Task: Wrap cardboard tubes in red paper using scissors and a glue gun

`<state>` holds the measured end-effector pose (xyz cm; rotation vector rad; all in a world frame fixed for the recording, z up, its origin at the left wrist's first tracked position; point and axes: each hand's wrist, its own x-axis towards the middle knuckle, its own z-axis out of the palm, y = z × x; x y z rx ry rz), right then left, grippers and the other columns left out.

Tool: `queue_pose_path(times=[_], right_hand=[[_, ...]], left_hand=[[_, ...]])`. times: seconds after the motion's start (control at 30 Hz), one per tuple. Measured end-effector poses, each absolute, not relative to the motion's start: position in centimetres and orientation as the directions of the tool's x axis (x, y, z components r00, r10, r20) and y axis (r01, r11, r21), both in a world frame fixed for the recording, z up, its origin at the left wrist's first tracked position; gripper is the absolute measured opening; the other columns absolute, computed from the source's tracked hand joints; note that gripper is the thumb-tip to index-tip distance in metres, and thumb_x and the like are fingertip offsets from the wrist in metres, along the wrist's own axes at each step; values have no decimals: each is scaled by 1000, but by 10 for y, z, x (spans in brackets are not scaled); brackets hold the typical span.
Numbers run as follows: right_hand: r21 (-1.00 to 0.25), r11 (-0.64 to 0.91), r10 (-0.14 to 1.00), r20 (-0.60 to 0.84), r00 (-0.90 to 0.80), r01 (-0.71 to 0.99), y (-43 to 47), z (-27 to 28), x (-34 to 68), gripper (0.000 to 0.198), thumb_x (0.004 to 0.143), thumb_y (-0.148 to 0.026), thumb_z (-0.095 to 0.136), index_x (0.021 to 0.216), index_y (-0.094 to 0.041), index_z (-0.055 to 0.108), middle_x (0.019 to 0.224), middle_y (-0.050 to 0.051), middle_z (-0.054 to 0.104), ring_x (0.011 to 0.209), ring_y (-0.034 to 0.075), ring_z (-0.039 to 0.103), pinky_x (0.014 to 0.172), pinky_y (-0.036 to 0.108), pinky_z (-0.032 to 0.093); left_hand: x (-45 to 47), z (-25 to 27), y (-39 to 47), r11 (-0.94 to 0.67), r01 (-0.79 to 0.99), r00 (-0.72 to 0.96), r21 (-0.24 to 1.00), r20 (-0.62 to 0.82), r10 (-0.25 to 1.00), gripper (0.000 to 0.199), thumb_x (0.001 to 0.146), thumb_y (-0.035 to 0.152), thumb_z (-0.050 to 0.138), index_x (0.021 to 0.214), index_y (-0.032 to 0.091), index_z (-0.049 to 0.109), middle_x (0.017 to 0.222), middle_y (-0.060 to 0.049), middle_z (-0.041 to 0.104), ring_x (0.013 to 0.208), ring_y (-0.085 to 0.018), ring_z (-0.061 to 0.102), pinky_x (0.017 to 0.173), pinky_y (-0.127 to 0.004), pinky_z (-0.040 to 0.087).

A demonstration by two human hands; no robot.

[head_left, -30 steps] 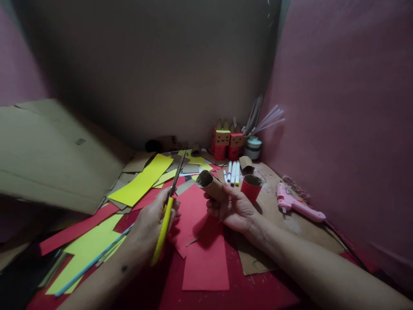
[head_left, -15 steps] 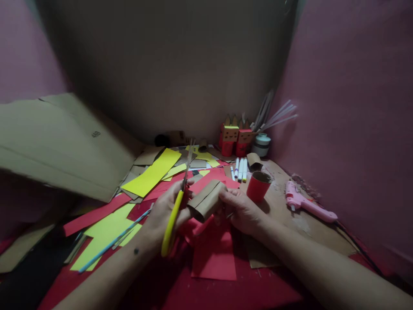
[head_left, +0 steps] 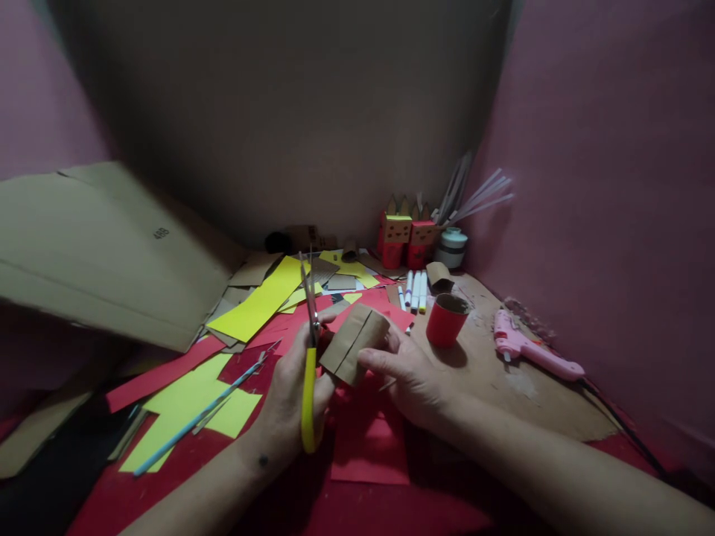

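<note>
Grasping scissors [head_left: 307, 402], the left hand [head_left: 286, 383] flanks the right hand [head_left: 416, 380], which clasps a bare cardboard tube [head_left: 347, 348]; one red-covered tube [head_left: 445, 327] looks done.

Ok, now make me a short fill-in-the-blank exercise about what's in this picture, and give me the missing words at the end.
1. The left hand holds a pair of yellow-handled ____.
2. The right hand grips a cardboard tube coloured ____.
3. The glue gun is coloured ____.
4. In the picture, the glue gun lies to the ____ of the upright red tube.

Missing words: scissors; brown; pink; right.
</note>
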<state>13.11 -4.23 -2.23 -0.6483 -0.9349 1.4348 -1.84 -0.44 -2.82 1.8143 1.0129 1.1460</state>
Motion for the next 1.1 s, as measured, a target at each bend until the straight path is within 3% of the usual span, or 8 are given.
queue_pose_path(times=[0.1,0.2,0.37,0.5,0.67,0.8,0.9,1.1], right_hand=[[-797,18,960,183,-213,-603,-42,-20,130,35,74,-20,65,108,-20,61,101,6,68,92,23,63,86,38,47],[-818,57,965,191,-178,-573,-41,-18,134,33,72,-18,66,105,-19,63,95,5,68,88,21,63,81,36,48],[-887,92,990,129,-53,-452,-37,-18,146,33,68,-13,70,99,-18,60,82,2,65,69,15,60,66,30,48],[-939,166,985,173,3,-303,-37,-18,150,42,65,-14,73,104,-21,58,86,-1,64,74,14,59,68,28,47],[-960,265,956,274,-103,-94,-43,-11,150,44,65,-16,72,107,-24,59,97,1,66,88,19,61,81,35,46],[-962,271,955,263,-140,42,-41,-12,154,44,62,-19,75,104,-23,60,92,1,66,82,19,60,73,33,47],[-957,263,961,248,-120,126,-38,-14,155,42,59,-19,77,98,-21,60,87,0,65,78,18,59,68,30,46],[-955,247,969,244,-39,166,-40,-12,150,34,60,-20,76,87,-21,56,81,0,64,73,17,58,63,28,45]], left_hand=[[-17,-31,-3,-435,217,321,874,357,877,52,74,24,64,123,23,47,112,-6,62,96,-23,63,84,-35,49],[-16,-30,-1,-432,150,387,889,350,853,56,70,18,63,124,22,46,114,-7,61,101,-24,60,88,-36,48],[-17,-22,5,-290,136,323,947,234,917,44,76,23,54,118,22,45,92,-3,60,77,-18,62,60,-29,51],[-18,-15,9,-209,69,243,976,186,952,48,73,32,65,115,20,45,86,0,57,67,-15,58,52,-26,46],[-17,-14,6,-125,21,355,992,109,929,62,65,33,73,120,21,46,84,0,59,69,-17,60,56,-27,48],[-17,-14,4,-108,-4,401,994,101,910,64,66,33,72,124,22,47,84,-1,61,60,-14,57,58,-30,50],[-17,-10,1,-148,-4,413,989,137,900,61,66,30,72,123,22,50,84,-1,61,66,-14,57,66,-30,50],[-15,-2,-5,-108,-27,414,994,110,904,62,62,24,75,120,23,53,78,3,59,69,-13,57,67,-25,48]])
